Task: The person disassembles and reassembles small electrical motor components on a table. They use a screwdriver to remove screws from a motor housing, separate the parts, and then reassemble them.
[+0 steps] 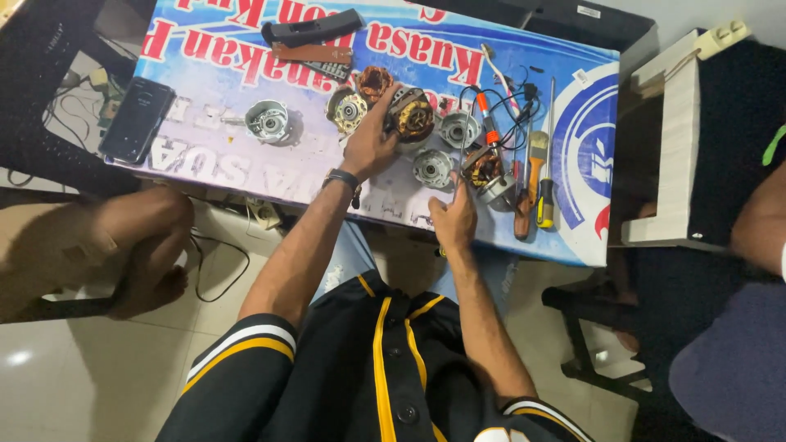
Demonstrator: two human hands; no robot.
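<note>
My left hand (370, 144), with a watch on its wrist, reaches over the table and grips a motor stator with copper windings (412, 117). My right hand (453, 219) is near the table's front edge, its fingers closed on a thin metal tool whose tip points up toward another copper-wound motor part (485, 169). Round silver motor housings (431, 167) (458, 128) lie between the two hands.
A printed banner (213, 74) covers the table. On it lie more motor parts (268, 120) (350, 107), a dark phone (136, 119), a black case (311, 29), screwdrivers (545, 192), a brush (530, 184) and wires (508, 98). Other people sit at the left (131, 245) and right (757, 225).
</note>
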